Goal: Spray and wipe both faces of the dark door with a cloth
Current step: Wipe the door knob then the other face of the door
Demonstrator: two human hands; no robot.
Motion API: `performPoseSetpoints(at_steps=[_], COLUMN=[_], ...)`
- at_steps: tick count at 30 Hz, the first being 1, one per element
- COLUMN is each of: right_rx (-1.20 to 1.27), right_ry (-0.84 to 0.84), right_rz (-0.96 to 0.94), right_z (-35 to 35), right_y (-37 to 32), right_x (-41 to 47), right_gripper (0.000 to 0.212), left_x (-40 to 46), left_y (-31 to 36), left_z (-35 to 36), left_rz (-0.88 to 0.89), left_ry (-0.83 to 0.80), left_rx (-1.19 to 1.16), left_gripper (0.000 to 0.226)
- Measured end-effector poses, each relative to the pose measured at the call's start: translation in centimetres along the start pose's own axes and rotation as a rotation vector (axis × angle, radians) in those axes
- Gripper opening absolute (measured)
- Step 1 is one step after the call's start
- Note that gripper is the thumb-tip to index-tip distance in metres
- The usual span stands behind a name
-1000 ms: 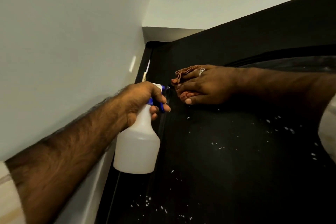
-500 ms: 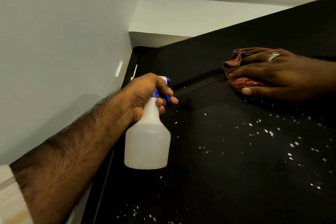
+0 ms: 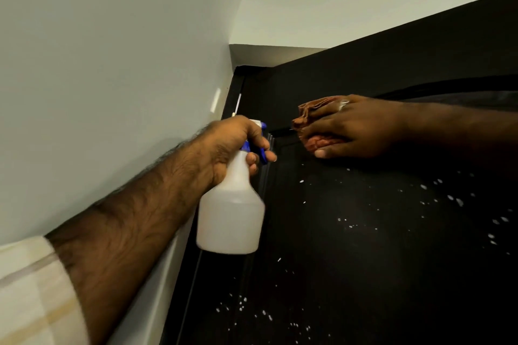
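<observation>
1. Rust-coloured cloth (image 3: 314, 120) lies bunched under the right hand (image 3: 356, 129), whose straight fingers press it flat against the upper part of the dark door (image 3: 392, 246), at the groove where the top rail meets the recessed panel.

2. White spray bottle (image 3: 231, 213) hangs upright in the left hand (image 3: 232, 145), which grips the neck with fingers curled round the blue trigger (image 3: 262, 154); the nozzle faces the door near its hinge-side edge.

3. Droplets (image 3: 454, 200) fleck the panel below and to the right of the cloth, and more (image 3: 244, 308) sit lower down, so spraying of this face looks well in hand.

4. Wiping appears barely begun: the cloth is up near the top corner, and almost all of the speckled panel beneath it has yet to be wiped.

5. Grey wall (image 3: 112, 64) runs along the left, meeting the door frame (image 3: 238, 84) at the top corner; the ceiling (image 3: 322, 17) shows above.

6. Only one face of the door is in view. Whether the other face has been cleaned cannot be told from this angle; judged by what shows, this face needs a full wipe down to the lower droplets, and the far side may remain to be sprayed and wiped.

7. A pale checked sleeve (image 3: 30, 288) covers the left upper arm at the bottom corner.
</observation>
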State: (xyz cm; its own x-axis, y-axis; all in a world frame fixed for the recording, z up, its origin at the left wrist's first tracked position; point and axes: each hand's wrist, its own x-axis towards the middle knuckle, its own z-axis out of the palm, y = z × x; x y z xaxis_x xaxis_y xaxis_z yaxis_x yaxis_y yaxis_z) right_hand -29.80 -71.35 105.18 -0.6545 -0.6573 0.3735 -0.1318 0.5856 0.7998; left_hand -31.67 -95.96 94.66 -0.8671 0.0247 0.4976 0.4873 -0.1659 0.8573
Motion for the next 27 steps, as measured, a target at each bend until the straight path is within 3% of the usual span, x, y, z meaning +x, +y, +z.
performPoseSetpoints(at_steps=[6, 12, 16, 20, 27], right_rx=[-0.123, -0.123, -0.113, -0.076, -0.096], right_ry=[-0.076, -0.007, -0.001, -0.002, 0.006], right_rz=[0.117, 0.007, -0.039, -0.012, 0.142], right_z=[-0.8, 0.4, 1.1, 1.0, 0.8], right_y=[2.8, -0.4, -2.3, -1.7, 2.0], right_x=[-5.0, 1.0, 5.7, 4.2, -2.9], right_gripper=[0.096, 0.070, 0.067, 0.070, 0.104], left_x=[0.0, 0.2, 0.6, 0.8, 0.6], left_y=[0.9, -0.1, -0.7, -0.8, -0.6], left_z=[0.8, -0.3, -1.0, -0.3, -0.4], left_rz=[0.005, 0.002, 0.007, -0.004, 0.010], left_ry=[-0.038, -0.003, 0.013, 0.005, -0.010], left_rx=[0.012, 0.051, 0.034, 0.042, 0.006], left_gripper=[0.015, 0.018, 0.017, 0.017, 0.020])
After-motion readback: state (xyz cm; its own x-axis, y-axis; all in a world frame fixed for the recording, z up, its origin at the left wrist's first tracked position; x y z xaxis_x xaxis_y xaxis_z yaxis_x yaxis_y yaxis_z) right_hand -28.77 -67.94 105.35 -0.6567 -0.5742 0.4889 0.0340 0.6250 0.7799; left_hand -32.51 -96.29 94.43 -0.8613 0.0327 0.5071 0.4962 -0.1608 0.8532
